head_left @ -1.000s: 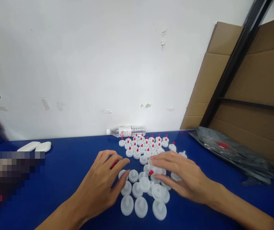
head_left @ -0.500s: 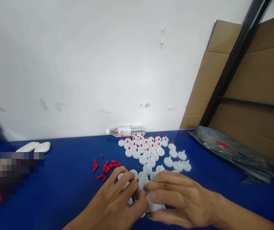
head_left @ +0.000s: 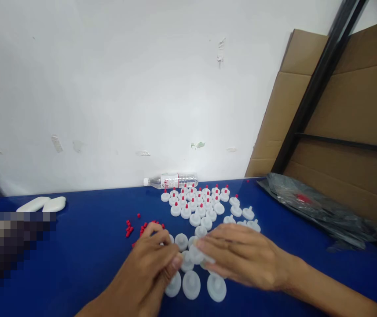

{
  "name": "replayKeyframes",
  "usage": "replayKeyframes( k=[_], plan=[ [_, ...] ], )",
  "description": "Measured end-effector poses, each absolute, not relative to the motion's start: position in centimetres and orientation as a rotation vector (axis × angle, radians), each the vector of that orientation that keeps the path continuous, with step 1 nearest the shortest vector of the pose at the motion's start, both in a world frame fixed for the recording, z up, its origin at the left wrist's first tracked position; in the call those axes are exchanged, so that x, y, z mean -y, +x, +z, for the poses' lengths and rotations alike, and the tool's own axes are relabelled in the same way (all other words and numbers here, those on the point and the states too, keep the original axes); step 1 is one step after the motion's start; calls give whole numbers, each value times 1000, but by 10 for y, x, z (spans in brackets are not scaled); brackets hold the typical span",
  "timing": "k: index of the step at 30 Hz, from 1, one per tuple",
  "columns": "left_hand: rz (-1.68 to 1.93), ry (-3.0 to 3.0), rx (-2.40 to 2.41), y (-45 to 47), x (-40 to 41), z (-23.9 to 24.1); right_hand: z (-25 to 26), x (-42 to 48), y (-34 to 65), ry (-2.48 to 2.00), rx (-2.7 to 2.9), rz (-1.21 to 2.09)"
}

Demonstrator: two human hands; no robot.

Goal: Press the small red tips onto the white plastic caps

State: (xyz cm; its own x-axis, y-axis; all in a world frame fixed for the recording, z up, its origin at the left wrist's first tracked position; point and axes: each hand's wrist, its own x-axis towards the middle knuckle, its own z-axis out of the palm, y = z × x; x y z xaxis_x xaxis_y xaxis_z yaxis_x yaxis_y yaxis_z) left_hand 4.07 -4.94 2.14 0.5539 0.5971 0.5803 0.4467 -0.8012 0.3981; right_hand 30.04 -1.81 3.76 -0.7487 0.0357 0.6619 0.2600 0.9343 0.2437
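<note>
My left hand [head_left: 147,266] is curled, thumb pressed toward the fingers, and whatever it may hold is hidden. White round plastic caps, each with a short spout where that shows, lie around both hands; two such caps, a nearer cap [head_left: 191,285] and a cap [head_left: 173,284] by my left thumb, rest below it. My right hand [head_left: 249,255], slightly blurred, has its fingers closed on a white cap [head_left: 195,254] at its fingertips. Another cap [head_left: 216,287] lies under that hand. Small red tips [head_left: 145,225] are scattered beyond my left hand, partly covered by it.
Farther back stand several white caps with red tips [head_left: 186,210], near a plastic bottle [head_left: 171,180] on its side by the wall. Grey plastic bags [head_left: 313,211] lie at the right of the blue table [head_left: 89,246]. Two white objects [head_left: 54,204] lie at the left.
My left hand has moved left and my right hand slightly up, so they are farther apart. Several white caps between and below them now show.
</note>
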Motion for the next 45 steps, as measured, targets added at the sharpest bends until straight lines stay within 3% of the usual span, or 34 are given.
replayKeyframes(
  k=[6,17,45],
  plan=[
    [1153,2703,-1240,13,32,43,32,-19,327,-648,2184,-346],
    [874,2830,-1423,9,10,19,31,-54,352,-1110,2112,-322],
    [905,2796,-1530,1,0,11,13,-61,369,-1588,2393,-452]
  ],
)
